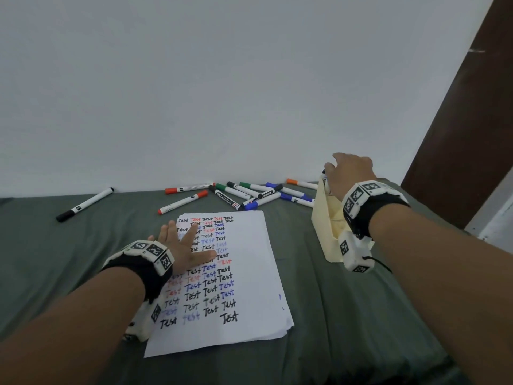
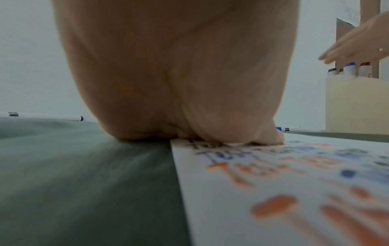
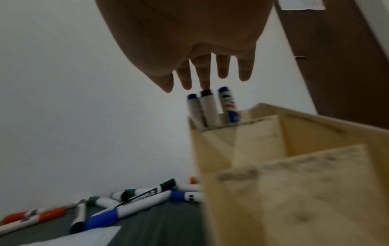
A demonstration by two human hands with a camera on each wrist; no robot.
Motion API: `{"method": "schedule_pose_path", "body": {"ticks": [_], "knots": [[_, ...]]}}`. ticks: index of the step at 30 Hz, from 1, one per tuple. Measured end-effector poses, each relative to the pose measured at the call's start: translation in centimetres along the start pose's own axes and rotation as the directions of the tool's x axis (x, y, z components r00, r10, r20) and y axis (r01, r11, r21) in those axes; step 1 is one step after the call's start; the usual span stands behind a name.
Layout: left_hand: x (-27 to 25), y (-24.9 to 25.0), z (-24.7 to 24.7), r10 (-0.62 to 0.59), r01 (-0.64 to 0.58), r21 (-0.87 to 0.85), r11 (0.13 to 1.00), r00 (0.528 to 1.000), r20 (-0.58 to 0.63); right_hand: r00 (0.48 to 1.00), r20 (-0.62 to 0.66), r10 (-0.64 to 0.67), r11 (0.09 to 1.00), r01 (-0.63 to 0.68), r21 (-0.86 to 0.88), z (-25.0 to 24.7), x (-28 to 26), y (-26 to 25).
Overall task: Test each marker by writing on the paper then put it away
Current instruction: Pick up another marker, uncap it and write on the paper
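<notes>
Over by the wall, the right hand [image 1: 350,173] is hovering above the far end of the cream organizer box [image 1: 323,218], its fingers [image 3: 203,74] stretched straight and spread, gripping nothing. One fingertip is sitting right at the black cap of the middle marker [image 3: 208,108] of three standing upright in the box's far compartment; whether it is actually touching is hard to tell through the blur. The arm is reaching forward across the box, so the wrist strap is hiding most of the nearer compartments from the head view.

The left hand [image 1: 183,247] is lying flat, fingers splayed, pressing on the left part of the paper [image 1: 249,273], which is filled with rows of "Test" in black, red and blue. Its palm is covering several of those words.

Beyond the paper, a loose pile of markers [image 1: 249,194] is lying on the grey-green cloth [image 1: 69,259], and one black marker [image 1: 84,204] is lying well apart to the left. The right wrist view is smeared, so the labels are unreadable.
</notes>
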State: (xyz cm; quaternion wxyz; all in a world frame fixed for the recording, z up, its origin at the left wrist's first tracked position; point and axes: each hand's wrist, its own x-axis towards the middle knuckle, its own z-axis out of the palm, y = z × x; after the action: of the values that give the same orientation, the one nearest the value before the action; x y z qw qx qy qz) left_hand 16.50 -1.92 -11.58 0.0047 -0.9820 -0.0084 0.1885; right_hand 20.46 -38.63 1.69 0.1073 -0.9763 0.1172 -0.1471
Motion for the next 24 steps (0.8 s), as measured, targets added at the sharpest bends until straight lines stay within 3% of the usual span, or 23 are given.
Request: {"method": "schedule_pose_path", "body": {"ticks": [3,5,7,10,13,16,21,24], "knots": [[0.3,-0.2,0.2,-0.001,0.001,-0.002,1.0,1.0,-0.004,0.983,-0.121,-0.14,0.99,0.14,-0.01,0.7,-0.5,-2.8],[0.4,-0.3,0.4,0.001,-0.001,-0.009,1.0,1.0,-0.006,0.956,-0.099,-0.277,0.956,0.284,0.066,1.5,-1.1,-5.7],[0.4,-0.3,0.3,0.002,-0.002,-0.014,1.0,1.0,-0.005,0.912,0.027,-0.41,0.904,0.402,0.144,3.0,-1.8,-8.9],[0.2,-0.1,0.1,-0.005,0.005,-0.015,1.0,1.0,0.0,0.791,0.275,-0.546,0.838,0.521,0.164,5.8,-3.7,-13.2],[0.0,0.2,0.1,-0.008,0.008,-0.014,1.0,1.0,-0.012,0.704,0.447,-0.551,0.815,0.57,0.107,8.8,-5.5,-15.5],[-0.2,0.4,0.1,-0.003,0.003,-0.014,1.0,1.0,-0.027,0.669,0.561,-0.488,0.833,0.548,0.07,11.7,-6.7,-16.1],[0.3,-0.4,-0.7,0.046,-0.047,-0.007,0.999,0.997,-0.056,0.662,0.636,-0.396,0.844,0.536,-0.033,14.4,-7.9,-16.3],[1.4,-2.5,-2.8,0.095,-0.114,-0.089,0.989,0.976,-0.193,0.661,0.625,-0.416,0.838,0.546,-0.019,14.0,-7.7,-16.2]]}}
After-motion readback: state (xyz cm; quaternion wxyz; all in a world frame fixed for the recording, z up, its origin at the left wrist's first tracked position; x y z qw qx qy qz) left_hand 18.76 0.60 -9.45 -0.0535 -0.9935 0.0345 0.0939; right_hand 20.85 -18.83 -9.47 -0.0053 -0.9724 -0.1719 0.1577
